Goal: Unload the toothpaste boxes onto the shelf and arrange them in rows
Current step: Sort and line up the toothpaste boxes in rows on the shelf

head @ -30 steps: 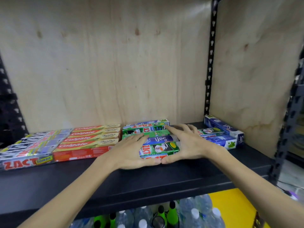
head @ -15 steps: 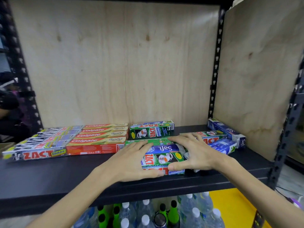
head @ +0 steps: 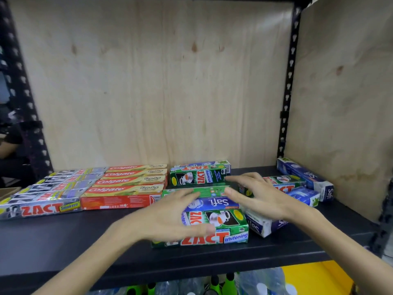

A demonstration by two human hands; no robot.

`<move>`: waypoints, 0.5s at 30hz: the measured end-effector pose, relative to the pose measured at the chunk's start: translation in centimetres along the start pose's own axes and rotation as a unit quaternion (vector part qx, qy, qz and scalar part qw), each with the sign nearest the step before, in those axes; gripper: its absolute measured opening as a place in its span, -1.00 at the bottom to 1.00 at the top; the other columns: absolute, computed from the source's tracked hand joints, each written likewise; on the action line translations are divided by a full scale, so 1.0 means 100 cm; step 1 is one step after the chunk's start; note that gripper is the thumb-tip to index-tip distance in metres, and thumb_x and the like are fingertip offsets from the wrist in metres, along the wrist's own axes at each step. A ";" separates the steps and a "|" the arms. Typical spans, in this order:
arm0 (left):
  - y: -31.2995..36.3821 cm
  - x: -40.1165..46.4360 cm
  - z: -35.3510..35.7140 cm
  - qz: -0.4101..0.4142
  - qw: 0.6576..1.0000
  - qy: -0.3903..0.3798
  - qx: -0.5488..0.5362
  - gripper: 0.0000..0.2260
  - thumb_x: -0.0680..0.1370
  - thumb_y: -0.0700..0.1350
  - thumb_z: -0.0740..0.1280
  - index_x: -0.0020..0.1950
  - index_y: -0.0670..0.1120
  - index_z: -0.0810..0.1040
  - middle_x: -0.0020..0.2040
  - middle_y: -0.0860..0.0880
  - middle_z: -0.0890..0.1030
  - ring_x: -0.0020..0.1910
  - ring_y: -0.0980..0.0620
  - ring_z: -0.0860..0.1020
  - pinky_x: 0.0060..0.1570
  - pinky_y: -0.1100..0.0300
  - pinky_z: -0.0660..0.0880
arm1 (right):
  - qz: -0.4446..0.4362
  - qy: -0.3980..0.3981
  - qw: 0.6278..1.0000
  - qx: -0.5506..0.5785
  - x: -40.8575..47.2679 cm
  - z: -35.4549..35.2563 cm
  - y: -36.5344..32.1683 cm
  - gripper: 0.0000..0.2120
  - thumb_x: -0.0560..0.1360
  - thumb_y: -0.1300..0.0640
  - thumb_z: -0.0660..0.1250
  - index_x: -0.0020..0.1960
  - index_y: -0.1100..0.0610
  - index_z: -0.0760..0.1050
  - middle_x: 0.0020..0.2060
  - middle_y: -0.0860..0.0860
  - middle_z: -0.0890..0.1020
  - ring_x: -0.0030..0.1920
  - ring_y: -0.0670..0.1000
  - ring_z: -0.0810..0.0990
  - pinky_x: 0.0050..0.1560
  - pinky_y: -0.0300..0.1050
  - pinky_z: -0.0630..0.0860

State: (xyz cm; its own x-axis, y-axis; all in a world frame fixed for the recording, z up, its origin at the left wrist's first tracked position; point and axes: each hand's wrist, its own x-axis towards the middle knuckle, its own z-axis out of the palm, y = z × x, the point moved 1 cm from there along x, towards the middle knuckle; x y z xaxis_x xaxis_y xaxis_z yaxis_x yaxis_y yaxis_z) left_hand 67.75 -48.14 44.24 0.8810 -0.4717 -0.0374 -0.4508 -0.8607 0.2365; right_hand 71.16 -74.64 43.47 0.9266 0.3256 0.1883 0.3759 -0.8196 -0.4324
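Observation:
On the black shelf, a green ZACT Whitening box lies at the front of the middle row. A blue Safi box and a green box lie behind it. My left hand rests with spread fingers on the left end of these boxes, thumb over the front box. My right hand hovers just right of them, fingers apart, holding nothing. Further back stands another ZACT Whitening box.
Colgate boxes and silver ZACT Smokers boxes form neat rows on the left. Loose Safi boxes and a skewed one lie at the right. Plywood closes the back and right side. Bottles stand below.
Both hands pulled the middle stack of boxes toward the shelf front. My right hand has since come off the stack and opened; my left hand's fingers have spread.

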 end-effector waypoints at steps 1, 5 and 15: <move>-0.003 0.005 -0.009 0.004 0.999 0.016 -0.037 0.03 0.27 0.68 0.02 0.62 0.17 0.06 0.62 0.17 0.11 0.55 0.15 0.15 0.54 0.05 0.16 | -0.002 0.013 1.000 -0.006 0.008 -0.002 0.003 -0.26 0.45 -0.56 0.01 0.53 -0.26 0.26 0.45 -0.11 0.36 0.50 -0.06 0.16 0.48 0.16 0.16; -0.038 0.053 -0.033 -0.009 0.986 0.155 -0.057 -0.44 0.60 0.36 0.05 0.51 0.13 0.35 0.49 0.10 0.39 0.43 0.13 0.37 0.40 0.12 0.30 | -0.013 0.044 0.998 -0.046 0.058 -0.007 0.017 -0.43 0.60 -0.36 0.05 0.51 -0.14 0.33 0.37 -0.09 0.51 0.43 0.00 0.30 0.43 0.22 0.22; -0.105 0.124 -0.035 -0.036 0.974 0.211 -0.069 -0.78 0.57 -0.06 0.42 0.21 -0.01 0.66 0.14 0.04 0.67 0.07 0.11 0.58 0.07 0.25 0.46 | -0.040 0.068 0.996 -0.042 0.145 0.006 0.049 -0.71 0.55 -0.12 0.40 0.26 -0.15 0.57 0.22 -0.08 0.63 0.19 -0.01 0.58 0.29 0.13 0.45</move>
State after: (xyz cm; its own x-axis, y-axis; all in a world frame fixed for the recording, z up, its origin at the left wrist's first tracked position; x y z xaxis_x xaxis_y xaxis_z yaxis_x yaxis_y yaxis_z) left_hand 83.93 -44.26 44.72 0.9039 -0.2648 0.3359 -0.3869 -0.8411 0.3780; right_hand 86.43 -73.60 43.52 0.8813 0.3296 0.3386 0.4406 -0.8322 -0.3366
